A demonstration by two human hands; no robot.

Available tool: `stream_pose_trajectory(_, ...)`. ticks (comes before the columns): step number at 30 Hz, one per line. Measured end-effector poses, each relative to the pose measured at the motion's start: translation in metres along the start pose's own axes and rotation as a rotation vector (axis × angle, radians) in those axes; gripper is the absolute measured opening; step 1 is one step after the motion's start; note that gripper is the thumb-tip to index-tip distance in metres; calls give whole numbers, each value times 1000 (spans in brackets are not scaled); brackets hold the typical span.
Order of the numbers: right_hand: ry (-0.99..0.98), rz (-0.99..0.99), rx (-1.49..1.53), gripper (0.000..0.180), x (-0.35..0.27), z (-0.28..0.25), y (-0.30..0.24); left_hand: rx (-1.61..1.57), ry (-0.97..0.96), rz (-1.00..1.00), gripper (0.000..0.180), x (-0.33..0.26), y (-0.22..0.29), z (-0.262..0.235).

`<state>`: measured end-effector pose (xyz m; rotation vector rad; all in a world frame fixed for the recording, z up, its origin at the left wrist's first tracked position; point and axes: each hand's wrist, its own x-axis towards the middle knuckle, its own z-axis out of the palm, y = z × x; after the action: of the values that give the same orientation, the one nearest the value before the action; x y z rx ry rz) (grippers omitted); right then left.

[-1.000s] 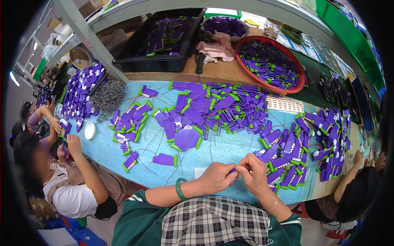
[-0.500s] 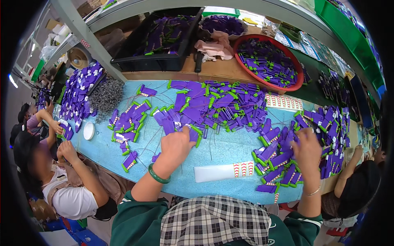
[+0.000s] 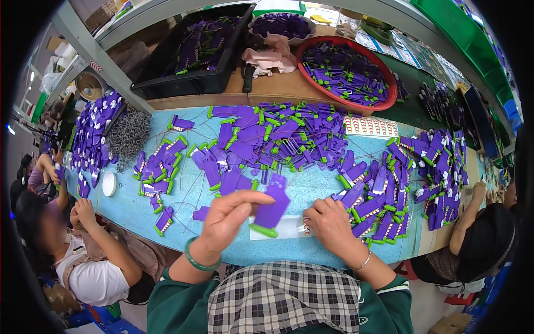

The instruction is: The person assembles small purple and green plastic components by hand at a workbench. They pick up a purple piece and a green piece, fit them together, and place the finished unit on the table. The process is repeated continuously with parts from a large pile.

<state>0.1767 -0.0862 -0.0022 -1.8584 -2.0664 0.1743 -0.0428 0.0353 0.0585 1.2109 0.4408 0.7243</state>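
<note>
Between the thumb and fingers of my left hand (image 3: 225, 220) is a flat purple plastic piece (image 3: 271, 206) with a green end. It is raised above the blue table mat, tilted, its green end toward me. Below and beside it lies a white sticker strip (image 3: 292, 226) with red and yellow chevron labels at its right end. My right hand (image 3: 335, 227) has its fingers bunched on that labelled end; the fingertips partly cover the labels. Just right of this hand is a pile of purple pieces (image 3: 374, 207) with chevron stickers and green ends.
A large heap of purple pieces (image 3: 283, 136) spreads across the mat's far middle, with a label sheet (image 3: 371, 126) beside it. Behind stand a black tray (image 3: 186, 84) and a red basin (image 3: 392, 92). A small white dish (image 3: 109, 183) sits left, near a seated co-worker (image 3: 100, 253).
My left hand has lifted a purple piece from the heap and brought it nearer me. My right hand has moved left from the stickered pile to the sticker strip. The view has shifted slightly.
</note>
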Motion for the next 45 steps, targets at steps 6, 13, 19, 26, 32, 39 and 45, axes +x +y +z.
stream_pose_trajectory(6,81,-1,49,8,-1,11,-1,25,138,-220,23,5,-56,46)
stream_pose_trajectory(13,131,34,382,9,3,4,6,215,-14,-306,21,-1,-98,34)
stream_pose_trajectory(19,106,130,502,15,8,-36,-2,335,-164,-345,13,6,-78,33)
stream_pose_trajectory(26,235,227,927,13,12,-23,-22,-37,-42,-339,12,9,-65,30)
stream_pose_trajectory(32,223,377,1218,9,13,-11,-26,-287,13,-367,32,6,-61,33)
stream_pose_trajectory(39,217,445,1204,11,12,2,-25,-543,-66,-428,38,3,-65,33)
stream_pose_trajectory(45,200,468,1230,11,11,5,-24,-555,-73,-426,40,3,-68,34)
